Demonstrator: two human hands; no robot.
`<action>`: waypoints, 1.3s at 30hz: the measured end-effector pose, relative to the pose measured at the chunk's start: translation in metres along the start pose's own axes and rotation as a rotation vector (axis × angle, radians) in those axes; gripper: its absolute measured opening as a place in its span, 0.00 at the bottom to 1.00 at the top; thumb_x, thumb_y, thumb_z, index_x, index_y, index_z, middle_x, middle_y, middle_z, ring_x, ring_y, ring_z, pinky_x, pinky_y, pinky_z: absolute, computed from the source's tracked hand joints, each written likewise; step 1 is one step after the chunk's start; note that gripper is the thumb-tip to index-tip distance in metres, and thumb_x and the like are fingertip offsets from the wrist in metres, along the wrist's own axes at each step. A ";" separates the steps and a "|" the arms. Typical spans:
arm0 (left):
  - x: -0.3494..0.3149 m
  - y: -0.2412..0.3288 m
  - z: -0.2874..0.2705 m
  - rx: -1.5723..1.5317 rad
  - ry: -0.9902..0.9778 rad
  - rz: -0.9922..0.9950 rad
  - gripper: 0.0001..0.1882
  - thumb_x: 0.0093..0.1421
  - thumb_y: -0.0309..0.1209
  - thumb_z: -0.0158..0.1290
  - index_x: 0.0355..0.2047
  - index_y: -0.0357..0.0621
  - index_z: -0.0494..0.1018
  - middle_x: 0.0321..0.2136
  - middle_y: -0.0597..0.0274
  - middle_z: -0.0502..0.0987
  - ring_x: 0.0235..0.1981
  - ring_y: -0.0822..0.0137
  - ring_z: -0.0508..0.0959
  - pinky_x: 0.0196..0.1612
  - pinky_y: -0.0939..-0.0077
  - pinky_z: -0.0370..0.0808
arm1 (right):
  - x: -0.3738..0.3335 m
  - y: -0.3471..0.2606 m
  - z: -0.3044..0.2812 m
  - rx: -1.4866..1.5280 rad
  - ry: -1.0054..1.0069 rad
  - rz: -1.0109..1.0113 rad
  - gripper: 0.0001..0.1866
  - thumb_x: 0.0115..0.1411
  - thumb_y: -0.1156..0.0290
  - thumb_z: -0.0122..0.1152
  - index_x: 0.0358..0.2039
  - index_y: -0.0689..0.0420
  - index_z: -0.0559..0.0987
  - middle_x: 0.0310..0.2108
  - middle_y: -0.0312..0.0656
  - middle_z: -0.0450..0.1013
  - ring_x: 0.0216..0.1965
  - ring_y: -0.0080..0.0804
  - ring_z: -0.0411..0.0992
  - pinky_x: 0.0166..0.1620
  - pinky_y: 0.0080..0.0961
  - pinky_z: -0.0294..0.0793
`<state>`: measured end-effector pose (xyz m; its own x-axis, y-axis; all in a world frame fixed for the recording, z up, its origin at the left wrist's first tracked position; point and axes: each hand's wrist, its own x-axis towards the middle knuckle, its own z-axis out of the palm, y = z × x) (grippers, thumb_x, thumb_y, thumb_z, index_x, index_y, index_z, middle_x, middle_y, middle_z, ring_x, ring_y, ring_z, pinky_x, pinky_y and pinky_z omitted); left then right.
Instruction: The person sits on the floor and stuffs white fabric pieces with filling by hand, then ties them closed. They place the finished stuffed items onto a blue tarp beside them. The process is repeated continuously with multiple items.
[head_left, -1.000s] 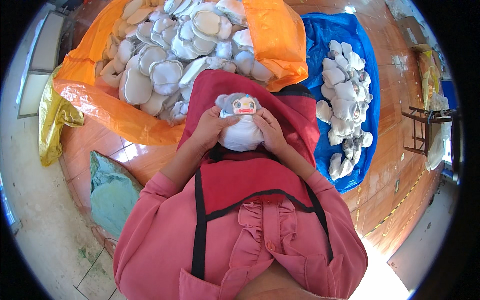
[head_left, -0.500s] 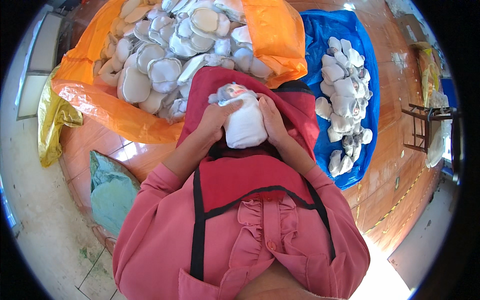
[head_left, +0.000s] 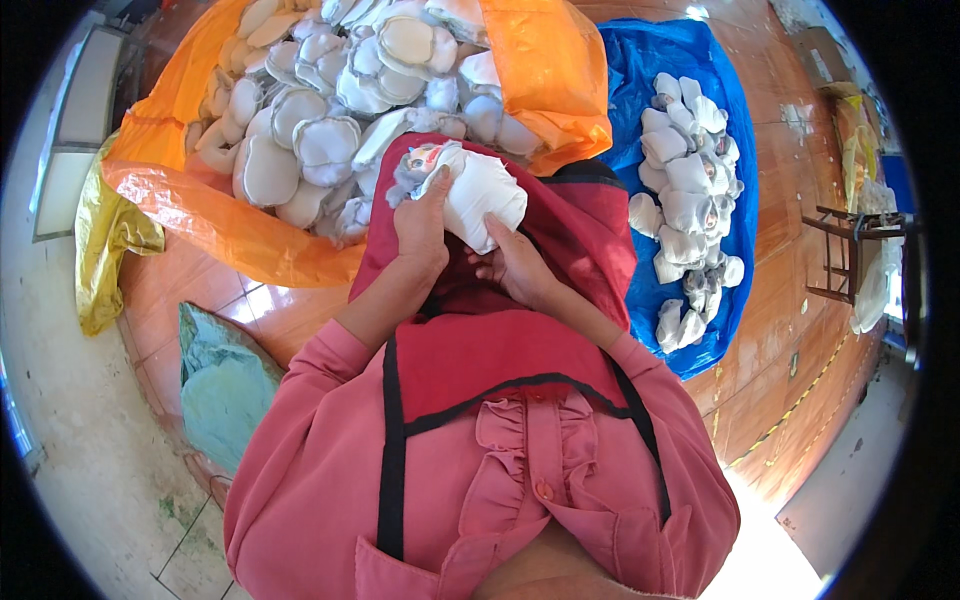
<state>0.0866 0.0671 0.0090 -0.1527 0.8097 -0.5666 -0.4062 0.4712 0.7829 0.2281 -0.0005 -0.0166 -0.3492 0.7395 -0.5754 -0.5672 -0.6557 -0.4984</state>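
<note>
Pink cloth fills the lower view as a long-sleeved shirt (head_left: 300, 470) with a ruffled front. Above, a dark red fabric apron (head_left: 490, 365) with black straps spreads over the lap. Beyond the knees gapes a bright orange plastic sack (head_left: 250, 250), heaped with white padded pieces (head_left: 328, 145) of rounded outline. To its right lies a blue plastic sheet (head_left: 630, 80), carrying a long cluster of white and grey stuffed pieces (head_left: 690, 210). All of these keep their places from the earlier frames.

Over the lap is the white cloth-bodied plush piece (head_left: 485, 195) with grey fur and a small printed face. Half a second ago it stood nearly upright between both hands; now it leans, its face end pointing to the upper left and its white end to the lower right.

The left hand (head_left: 424, 225) is clamped on the furry end, thumb laid along the white cloth. The right hand (head_left: 520, 265) has dropped from the side to the lower white end, thumb touching there; its fingers are partly hidden underneath, so I cannot tell whether they close on it.
</note>
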 end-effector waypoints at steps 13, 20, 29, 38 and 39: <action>0.004 0.022 -0.001 -0.462 -0.412 -0.540 0.25 0.68 0.47 0.45 0.58 0.43 0.66 0.56 0.52 0.71 0.56 0.49 0.71 0.58 0.47 0.68 | -0.007 -0.003 0.011 -0.158 -0.108 -0.324 0.13 0.66 0.60 0.56 0.43 0.56 0.75 0.33 0.38 0.75 0.30 0.24 0.71 0.31 0.21 0.70; 0.001 0.010 -0.012 -0.015 -0.114 0.034 0.24 0.66 0.41 0.52 0.52 0.31 0.69 0.45 0.52 0.77 0.43 0.59 0.79 0.44 0.62 0.78 | -0.002 -0.002 0.003 -0.115 0.036 -0.405 0.16 0.65 0.62 0.57 0.49 0.58 0.74 0.41 0.36 0.75 0.35 0.23 0.73 0.39 0.21 0.73; -0.012 0.009 -0.013 -0.201 -0.419 -0.234 0.31 0.67 0.52 0.44 0.62 0.44 0.61 0.57 0.55 0.70 0.58 0.53 0.70 0.61 0.52 0.66 | -0.007 -0.011 0.002 0.066 -0.166 -0.498 0.25 0.60 0.73 0.63 0.58 0.57 0.71 0.51 0.34 0.74 0.51 0.23 0.71 0.56 0.27 0.69; -0.023 0.029 -0.006 0.238 -0.540 -0.018 0.27 0.63 0.35 0.53 0.59 0.33 0.63 0.53 0.50 0.72 0.49 0.57 0.77 0.54 0.62 0.73 | -0.031 -0.020 -0.028 -0.026 -0.288 -0.433 0.32 0.60 0.60 0.65 0.61 0.59 0.66 0.54 0.39 0.70 0.54 0.29 0.68 0.60 0.30 0.64; -0.026 0.029 -0.003 0.311 -0.580 -0.003 0.27 0.63 0.34 0.54 0.58 0.33 0.63 0.53 0.51 0.72 0.49 0.58 0.77 0.54 0.63 0.73 | -0.030 -0.023 -0.028 -0.074 -0.284 -0.432 0.33 0.59 0.60 0.65 0.61 0.59 0.66 0.53 0.39 0.70 0.54 0.29 0.68 0.59 0.30 0.64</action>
<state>0.0766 0.0585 0.0457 0.3937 0.8246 -0.4062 -0.1134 0.4821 0.8688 0.2727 -0.0117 -0.0058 -0.2896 0.9504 -0.1137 -0.6538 -0.2831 -0.7017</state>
